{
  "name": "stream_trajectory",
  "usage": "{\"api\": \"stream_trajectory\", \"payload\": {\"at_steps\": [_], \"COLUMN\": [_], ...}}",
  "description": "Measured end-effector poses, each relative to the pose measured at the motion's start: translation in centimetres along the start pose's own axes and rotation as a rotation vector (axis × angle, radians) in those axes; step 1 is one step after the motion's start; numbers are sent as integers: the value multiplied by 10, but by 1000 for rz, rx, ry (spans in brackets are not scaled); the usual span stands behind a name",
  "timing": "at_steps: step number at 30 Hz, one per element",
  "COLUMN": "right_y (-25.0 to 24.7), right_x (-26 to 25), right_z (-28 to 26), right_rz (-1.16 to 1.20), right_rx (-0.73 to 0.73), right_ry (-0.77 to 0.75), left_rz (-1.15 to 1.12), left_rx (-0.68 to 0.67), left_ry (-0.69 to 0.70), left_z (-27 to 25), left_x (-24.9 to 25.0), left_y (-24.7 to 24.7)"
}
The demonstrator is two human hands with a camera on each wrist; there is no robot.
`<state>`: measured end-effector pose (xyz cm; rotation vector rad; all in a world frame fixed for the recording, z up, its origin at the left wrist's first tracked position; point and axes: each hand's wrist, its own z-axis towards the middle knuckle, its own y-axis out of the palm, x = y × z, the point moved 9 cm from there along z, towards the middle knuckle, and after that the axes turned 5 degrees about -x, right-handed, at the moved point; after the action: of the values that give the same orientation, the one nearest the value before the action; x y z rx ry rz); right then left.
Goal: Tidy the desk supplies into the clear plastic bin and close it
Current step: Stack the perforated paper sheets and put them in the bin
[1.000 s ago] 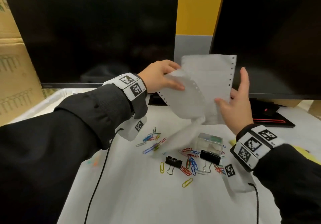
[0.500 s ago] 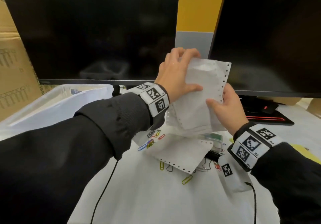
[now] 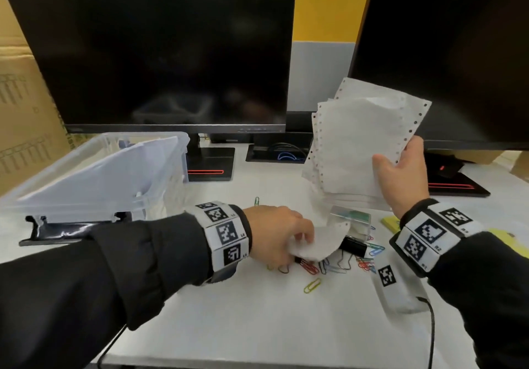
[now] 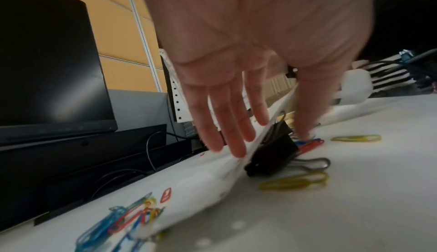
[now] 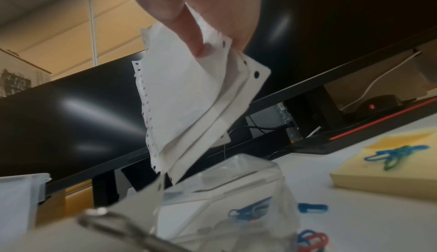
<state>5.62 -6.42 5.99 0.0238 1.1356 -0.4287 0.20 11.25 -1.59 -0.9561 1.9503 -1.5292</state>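
My right hand (image 3: 396, 151) (image 5: 220, 46) holds a folded stack of white perforated paper (image 3: 357, 139) (image 5: 184, 95) upright in front of the right monitor. Its trailing sheet (image 3: 317, 244) (image 4: 201, 181) droops down to the desk, where my left hand (image 3: 303, 239) (image 4: 272, 131) pinches it between fingers and thumb. The sheet covers part of a black binder clip (image 4: 272, 155) and several coloured paper clips (image 3: 363, 262). The clear plastic bin (image 3: 174, 179) stands open at the left with white paper (image 3: 100, 174) leaning inside.
A small clear box (image 3: 350, 217) stands beside the clips. A yellow sticky pad (image 3: 390, 222) (image 5: 387, 172) lies to its right. A yellow paper clip (image 3: 312, 285) lies alone nearer me. Two dark monitors (image 3: 160, 53) line the back, and cardboard boxes (image 3: 20, 111) stand far left.
My left hand left the top of the paper stack and dropped to the trailing sheet on the desk. My right hand kept the stack and shifted right.
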Motion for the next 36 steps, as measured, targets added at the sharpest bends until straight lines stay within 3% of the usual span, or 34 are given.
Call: {"api": "stream_trajectory", "payload": {"at_steps": [3,7,8,11,14,18,21,28,36], "right_y": [6,17,22,42,64,94,104,119,120], "right_x": [-5,-8,-9,-18,-25,-33,-32,-17,-29], "right_z": [-3,-8,-9,-17,-27,-42,-47,-56,-59], "right_rz": [15,74,98,193,297,425,379,234,159], "right_rx": [-36,-89,-105,-173,-227,-381,-457,-502,-447], "right_ry": [7,11,11,-1,-1,33,47,100,-40], "left_rz": [-95,-806,-975,-1197,-1407,-1376,-1423,-1351,-1291], "left_rx": [276,759,840,1011,1012,1151,1204,1186,1240], "left_ry": [-23,-2,3,-70,-103,-221,-197,-288,-332], "left_z": [-11,-51,-57,-60,-46,-49,-55,-63,-63], "left_x": [-15,-58,-68,-86,-88,-94,-104,-117,-110], "left_y": [-37,-103,-108,-105,-83,-69,-63,-49,-58]}}
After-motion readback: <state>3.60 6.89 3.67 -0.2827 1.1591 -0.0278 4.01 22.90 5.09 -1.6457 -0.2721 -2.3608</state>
